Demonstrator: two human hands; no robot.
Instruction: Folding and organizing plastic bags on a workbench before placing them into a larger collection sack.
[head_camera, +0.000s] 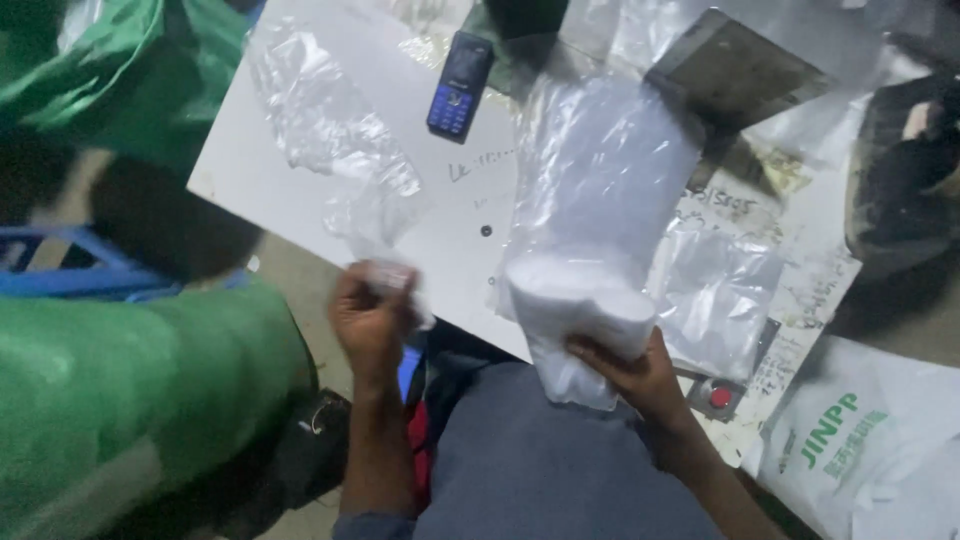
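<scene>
- White folded item in a clear plastic bag (585, 300) lay at the white board's (300, 190) near edge; right hand (640, 375) gripped its lower end, fingers curled around it.
- Left hand (372, 315) pinched a crumpled empty clear bag (340, 150).
- Step looked like bagging/packing; next move likely needs a steady hold on the bag mouth.
- Dark blue keypad phone (458, 85) beyond; green sack (140, 390) on the left.

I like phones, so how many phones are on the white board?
1. A small dark push-button phone with blue keys lies near the white board's far edge, beside crumpled clear plastic. Others may be hidden under plastic.
</scene>
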